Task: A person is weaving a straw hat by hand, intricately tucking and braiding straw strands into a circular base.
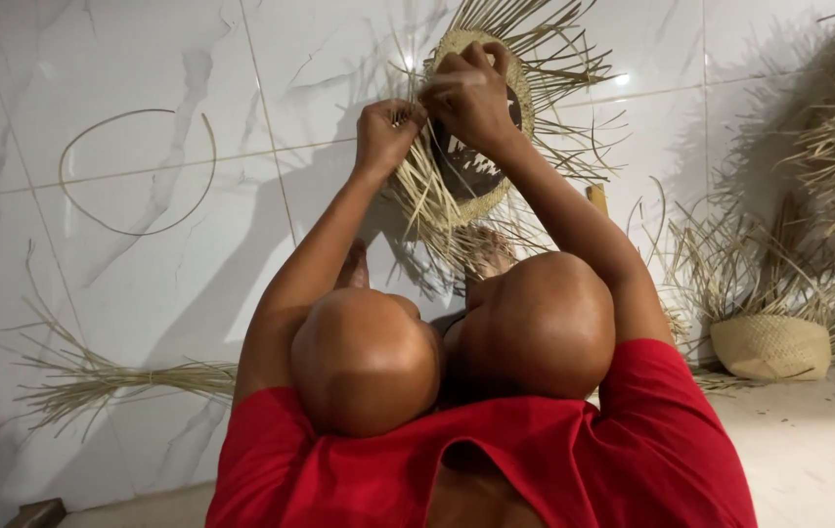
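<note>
Red shorts (496, 460) and bent knees up close, a straw bundle (114, 381) lying left on the white tiled floor (144, 244). Beyond the knees, the left hand (386, 132) pinches loose strands while the right hand (466, 98) clamps the rim of the half-woven basket (496, 171), propped mid-floor. A finished basket (769, 344) sits far right.

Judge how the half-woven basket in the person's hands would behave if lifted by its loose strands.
The half-woven basket probably feels light, being thin dried fibre. Its loose strands splay freely, so they would likely flex rather than bear it. Both the left hand and right hand grip near the woven rim, which looks stiffer.
</note>
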